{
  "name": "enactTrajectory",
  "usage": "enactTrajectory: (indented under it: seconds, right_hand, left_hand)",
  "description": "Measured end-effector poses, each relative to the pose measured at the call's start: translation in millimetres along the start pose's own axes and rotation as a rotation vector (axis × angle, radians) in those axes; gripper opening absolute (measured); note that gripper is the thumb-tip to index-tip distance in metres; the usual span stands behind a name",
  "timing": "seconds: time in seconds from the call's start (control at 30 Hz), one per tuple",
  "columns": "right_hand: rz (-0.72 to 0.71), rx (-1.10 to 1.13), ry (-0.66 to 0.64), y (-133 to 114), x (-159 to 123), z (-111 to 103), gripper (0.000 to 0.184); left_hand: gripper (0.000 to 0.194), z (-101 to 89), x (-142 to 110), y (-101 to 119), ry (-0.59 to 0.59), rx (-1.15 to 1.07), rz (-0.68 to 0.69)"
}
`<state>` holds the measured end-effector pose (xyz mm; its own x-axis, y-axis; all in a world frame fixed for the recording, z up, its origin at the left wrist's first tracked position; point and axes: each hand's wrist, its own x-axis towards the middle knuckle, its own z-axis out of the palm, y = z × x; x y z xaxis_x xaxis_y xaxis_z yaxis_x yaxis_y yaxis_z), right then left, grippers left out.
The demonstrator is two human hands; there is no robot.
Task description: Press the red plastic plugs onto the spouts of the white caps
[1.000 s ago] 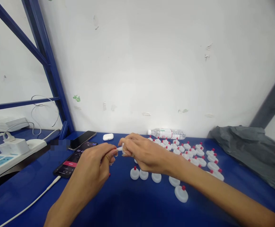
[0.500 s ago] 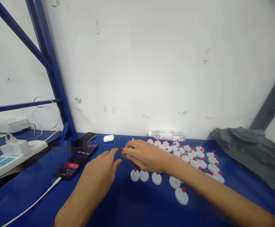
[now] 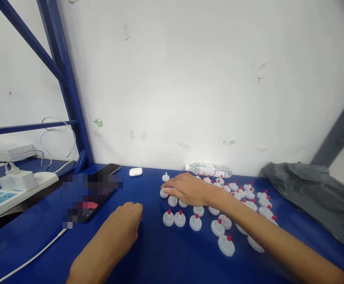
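My right hand [image 3: 188, 189] reaches over the left side of a group of white domed plastic caps. Its thumb and fingers close round the top of one white cap [image 3: 164, 194], hiding that cap's tip. Just behind the fingertips stands a cap with a plain white spout [image 3: 166, 177]. Several others, such as the front cap [image 3: 226, 246], carry small red tips. To the left of the caps, my left hand [image 3: 124, 223] is closed low over the blue table, its fingers curled under. Whatever it may hold is hidden.
A clear bottle [image 3: 209, 169] lies along the wall. Dark grey plastic sheeting [image 3: 311, 201] covers the right side. A white case [image 3: 135, 172], a phone [image 3: 90, 211] on a white cable and a power strip [image 3: 20, 197] are at left. Blue posts [image 3: 68, 86] stand there.
My right hand, which held a red-tipped piece, has moved right and down onto a white cap among the others. My left hand has dropped back, and its spread thumb and fingers have curled closed.
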<state>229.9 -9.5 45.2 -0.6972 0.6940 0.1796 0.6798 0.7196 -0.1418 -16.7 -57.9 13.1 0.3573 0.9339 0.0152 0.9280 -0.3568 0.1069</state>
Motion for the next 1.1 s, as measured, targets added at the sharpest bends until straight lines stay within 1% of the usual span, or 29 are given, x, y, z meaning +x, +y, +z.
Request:
enactTrajectory:
  seconds: [0.1,0.17,0.23,0.3,0.37,0.43,0.5,0.6,0.67,0.77,0.87,0.97,1.1]
  right_hand:
    - [0.075,-0.016,-0.013,12.0,10.4,-5.0,0.052]
    - [0.104,-0.031,-0.053,20.7,21.5,-2.2,0.054]
    - [0.111,-0.037,-0.083,27.8,32.6,3.8,0.057]
    - [0.117,-0.045,-0.099,31.5,40.6,8.6,0.058]
    - [0.115,-0.052,-0.082,30.7,42.8,8.5,0.055]
    - [0.107,-0.06,-0.032,25.0,38.8,3.0,0.052]
    - [0.098,-0.073,0.057,15.2,29.7,-5.5,0.049]
    - [0.043,-0.074,0.231,-4.8,12.1,-16.8,0.031]
    - [-0.026,-0.037,0.299,-19.9,1.3,-20.9,0.018]
    - [-0.118,0.02,0.309,-41.3,-8.4,-22.8,0.015]
    - [-0.202,0.029,0.348,-55.5,-9.9,-22.9,0.012]
    - [-0.253,0.03,0.398,-60.8,-8.6,-23.4,0.009]
    - [-0.271,0.039,0.428,-60.5,-9.2,-25.3,0.007]
  left_hand:
    - [0.029,5.7,0.6,-4.4,0.081,-0.016,0.04]
    - [0.027,5.0,3.0,-6.2,0.105,-0.05,0.069]
    - [0.028,0.9,5.5,-6.2,0.111,-0.084,0.106]
    - [0.03,-5.4,7.1,-4.4,0.142,-0.097,0.118]
    - [0.033,-12.9,7.8,-1.8,0.187,-0.096,0.11]
    - [0.035,-21.0,8.2,0.4,0.232,-0.114,0.112]
    - [0.034,-29.1,8.2,1.9,0.308,-0.177,0.127]
    - [0.029,-39.5,5.6,4.8,0.507,-0.382,0.097]
    - [0.029,-44.6,1.9,8.6,0.57,-0.571,0.043]
    - [0.031,-49.8,-3.7,16.0,0.553,-0.791,0.024]
    - [0.029,-53.8,-6.8,21.3,0.548,-0.864,0.062]
    - [0.026,-58.3,-7.8,22.9,0.544,-0.924,0.109]
    - [0.026,-62.6,-8.9,20.4,0.47,-1.04,0.116]
